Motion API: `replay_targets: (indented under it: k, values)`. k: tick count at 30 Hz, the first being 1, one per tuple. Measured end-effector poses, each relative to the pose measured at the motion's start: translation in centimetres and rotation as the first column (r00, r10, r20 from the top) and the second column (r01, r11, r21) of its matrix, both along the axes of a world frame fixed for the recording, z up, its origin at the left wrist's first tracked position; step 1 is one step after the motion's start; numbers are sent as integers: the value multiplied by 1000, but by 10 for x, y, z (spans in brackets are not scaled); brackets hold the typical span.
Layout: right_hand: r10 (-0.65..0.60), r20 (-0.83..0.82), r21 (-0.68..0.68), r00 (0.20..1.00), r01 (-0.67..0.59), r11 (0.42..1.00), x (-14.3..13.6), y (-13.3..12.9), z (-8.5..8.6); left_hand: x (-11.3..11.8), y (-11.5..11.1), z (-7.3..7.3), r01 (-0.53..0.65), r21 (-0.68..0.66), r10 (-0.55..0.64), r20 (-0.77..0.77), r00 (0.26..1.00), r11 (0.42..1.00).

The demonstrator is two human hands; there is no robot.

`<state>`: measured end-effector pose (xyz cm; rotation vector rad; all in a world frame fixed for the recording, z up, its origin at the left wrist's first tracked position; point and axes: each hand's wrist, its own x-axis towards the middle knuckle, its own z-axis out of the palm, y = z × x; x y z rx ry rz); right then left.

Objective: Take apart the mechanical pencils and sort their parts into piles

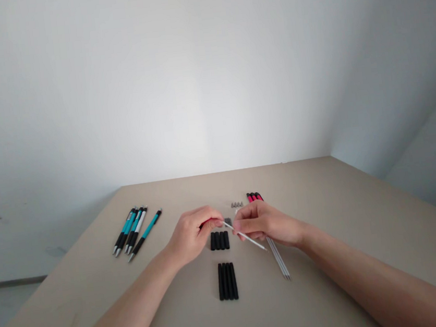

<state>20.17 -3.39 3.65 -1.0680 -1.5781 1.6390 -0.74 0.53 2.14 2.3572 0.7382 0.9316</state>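
My left hand is closed on the red end of a pen part, which shows between its fingers. A thin white refill runs out of that part, slanting down to the right. The fingers of my right hand pinch the refill near its upper end. Below the hands lie two rows of black tubes, shorter ones above longer ones. Small springs lie between the hands, partly hidden, and small metal tips sit behind them.
Several assembled pens, mostly blue and black, lie at the left of the beige table. Red-topped parts with white refills lie partly beneath my right hand. A pale wall stands behind.
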Motion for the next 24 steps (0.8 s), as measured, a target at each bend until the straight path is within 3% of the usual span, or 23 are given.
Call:
replay_targets:
  k: [8,15,20,24]
  values:
    - [-10,7,-100,1000,11,995,-5,0,-3,3,-2,-3,118,31,-119,37,992,993]
    - [11,173,-84,985,4,996,14,5,5,3,-4,-4,-6,29,6,8,1000,1000]
    - [-50,370,-175,928,122,977,43,11,10,1,-3,-5,-62,54,61,22,998,997]
    - [15,464,-251,885,115,961,60,13,9,1,-2,-7,-68,53,67,22,997,996]
